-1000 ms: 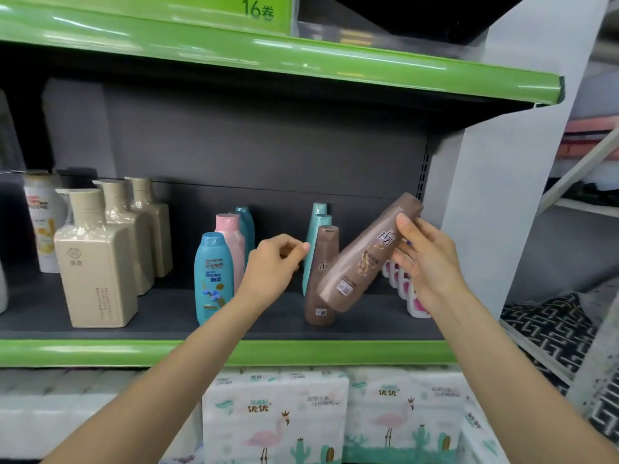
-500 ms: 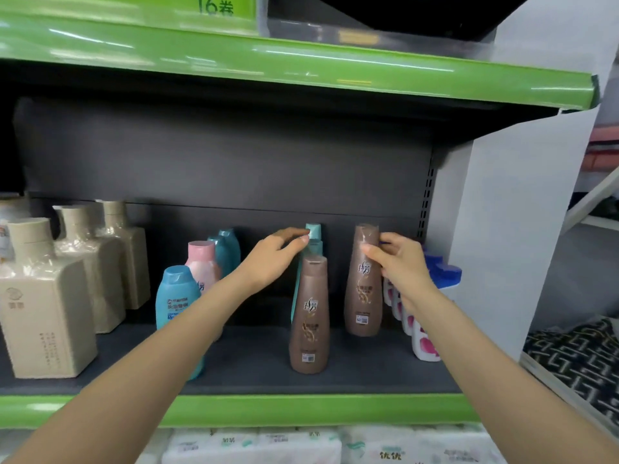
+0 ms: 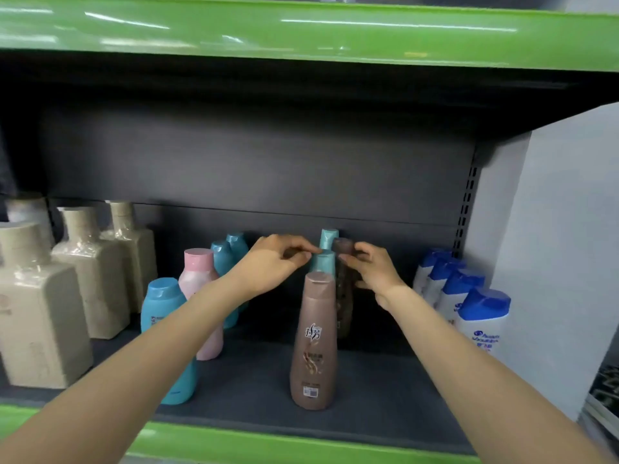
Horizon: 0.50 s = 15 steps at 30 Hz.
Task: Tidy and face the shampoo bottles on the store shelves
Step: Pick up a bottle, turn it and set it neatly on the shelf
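Right hand (image 3: 373, 272): fingers curled round the rear brown bottle (image 3: 344, 289), upright behind the front brown bottle (image 3: 314, 343).
Left hand (image 3: 278, 262): fingertips at the teal bottle (image 3: 323, 262), seemingly pinching its cap; the contact is blurred.
Shelf (image 3: 368, 390): front brown bottle stands near the edge, label outward.

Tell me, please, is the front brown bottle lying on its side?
No, the front brown bottle stands upright on the shelf, cap up and label facing forward.
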Available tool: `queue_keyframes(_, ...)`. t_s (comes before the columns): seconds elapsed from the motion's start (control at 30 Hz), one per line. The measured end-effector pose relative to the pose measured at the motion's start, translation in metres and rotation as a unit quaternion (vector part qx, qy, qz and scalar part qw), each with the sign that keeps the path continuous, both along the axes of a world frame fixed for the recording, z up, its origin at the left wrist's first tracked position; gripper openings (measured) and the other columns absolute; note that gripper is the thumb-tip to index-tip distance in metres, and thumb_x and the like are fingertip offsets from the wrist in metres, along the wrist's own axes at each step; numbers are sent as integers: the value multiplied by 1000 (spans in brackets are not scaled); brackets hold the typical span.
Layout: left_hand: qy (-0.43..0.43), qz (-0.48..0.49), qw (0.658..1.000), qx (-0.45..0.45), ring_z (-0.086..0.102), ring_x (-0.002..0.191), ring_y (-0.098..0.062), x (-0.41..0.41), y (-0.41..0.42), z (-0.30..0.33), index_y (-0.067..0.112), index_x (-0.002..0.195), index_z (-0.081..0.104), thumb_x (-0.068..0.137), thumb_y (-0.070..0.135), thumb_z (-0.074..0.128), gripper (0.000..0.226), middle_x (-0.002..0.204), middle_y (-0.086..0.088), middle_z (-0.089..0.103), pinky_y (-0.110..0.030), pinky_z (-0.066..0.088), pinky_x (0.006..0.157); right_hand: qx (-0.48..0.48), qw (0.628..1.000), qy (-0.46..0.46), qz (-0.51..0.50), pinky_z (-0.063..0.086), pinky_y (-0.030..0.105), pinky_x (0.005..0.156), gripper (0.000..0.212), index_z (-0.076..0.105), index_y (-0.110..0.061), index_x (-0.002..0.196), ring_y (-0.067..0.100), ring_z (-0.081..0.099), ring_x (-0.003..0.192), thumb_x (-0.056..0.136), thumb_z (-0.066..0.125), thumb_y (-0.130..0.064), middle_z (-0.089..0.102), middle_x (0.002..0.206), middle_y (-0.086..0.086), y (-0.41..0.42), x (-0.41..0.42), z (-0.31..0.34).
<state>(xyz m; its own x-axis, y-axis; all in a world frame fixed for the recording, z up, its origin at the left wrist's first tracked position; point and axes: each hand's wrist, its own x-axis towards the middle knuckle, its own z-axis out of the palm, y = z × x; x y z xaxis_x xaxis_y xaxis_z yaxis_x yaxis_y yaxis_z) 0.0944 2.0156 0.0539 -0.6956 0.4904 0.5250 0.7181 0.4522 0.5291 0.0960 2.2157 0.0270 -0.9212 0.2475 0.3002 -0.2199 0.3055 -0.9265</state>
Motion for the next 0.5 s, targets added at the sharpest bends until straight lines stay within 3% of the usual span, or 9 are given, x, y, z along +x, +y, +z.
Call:
queue_keyframes(0.1, 3, -8, 1000, 19, 64, 100, -8, -5, 1, -3, 23, 100, 70, 90, 13, 58, 19, 104, 8, 70, -31, 45, 100, 17, 1000, 22, 2, 50, 44, 82, 12, 63, -23, 87, 32, 65, 97, 84, 67, -13, 69, 101, 14, -5, -12, -7)
queue_keyframes(0.2, 1, -13, 999, 39, 65, 97, -6, -7, 1, -6, 24, 97, 71, 89, 11, 59, 19, 101, 6, 71, -32, 47, 98, 23, 1000, 12, 14, 51, 45, 86, 17, 62, -29, 84, 31, 65, 99, 84, 67, -14, 69, 102, 11, -7, -18, -8)
queue_keyframes(0.3, 6, -14, 999, 41, 66, 96, -6, -7, 2, -6, 23, 97, 71, 88, 10, 60, 19, 101, 5, 72, -29, 48, 97, 20, 1000, 14, 20, 51, 37, 83, 13, 64, -24, 93, 22, 65, 95, 83, 69, -17, 69, 101, 7, -4, -21, -1)
queue_keyframes(0.4, 5, -10, 999, 34, 65, 96, -4, -5, 3, -4, 22, 97, 71, 89, 9, 58, 20, 101, 6, 71, -22, 47, 95, 46, 998, 42, 10, 49, 33, 85, 27, 65, -18, 107, 16, 64, 95, 81, 72, -19, 69, 102, 6, 1, -23, 17)
queue_keyframes(0.5, 8, -2, 999, 37, 65, 93, -4, -4, 4, -4, 20, 96, 71, 89, 9, 59, 18, 99, 6, 72, -19, 46, 93, 81, 996, 21, 26, 54, 32, 78, 22, 69, -7, 104, 19, 64, 95, 83, 70, -11, 69, 101, 12, 2, -23, 30)
